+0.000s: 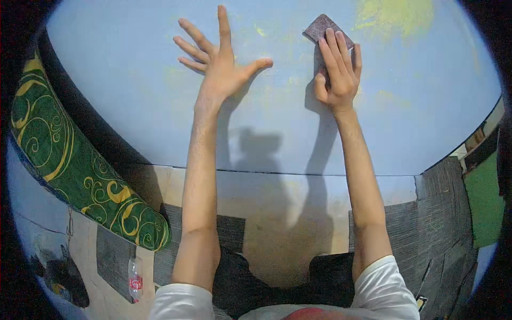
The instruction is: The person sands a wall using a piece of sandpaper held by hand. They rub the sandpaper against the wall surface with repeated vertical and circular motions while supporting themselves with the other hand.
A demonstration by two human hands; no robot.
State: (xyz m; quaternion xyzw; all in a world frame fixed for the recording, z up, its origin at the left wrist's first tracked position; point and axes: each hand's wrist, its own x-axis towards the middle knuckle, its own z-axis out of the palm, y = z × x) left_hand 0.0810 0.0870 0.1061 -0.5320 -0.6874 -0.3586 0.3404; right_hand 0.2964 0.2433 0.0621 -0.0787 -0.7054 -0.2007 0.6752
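Observation:
My left hand (221, 66) is open against the pale blue wall (160, 122), fingers spread and thumb pointing right. Nothing is in it. To the right, my right hand (340, 80) presses a small square of dark brown-grey sandpaper (321, 25) to the wall. Three straight fingers lie over its lower part, while the thumb is tucked in at the left. The sandpaper is turned cornerwise, its upper half showing; the rest lies under the fingers. Faint yellow smears mark the wall around both hands.
A larger yellow patch (397, 18) is at the wall's upper right. On the left leans a long green cushion (80, 160) with gold swirls. Below are grey ribbed mats (442, 213) on a beige floor, a clear plastic bottle (135, 274) and a green panel (485, 202) at right.

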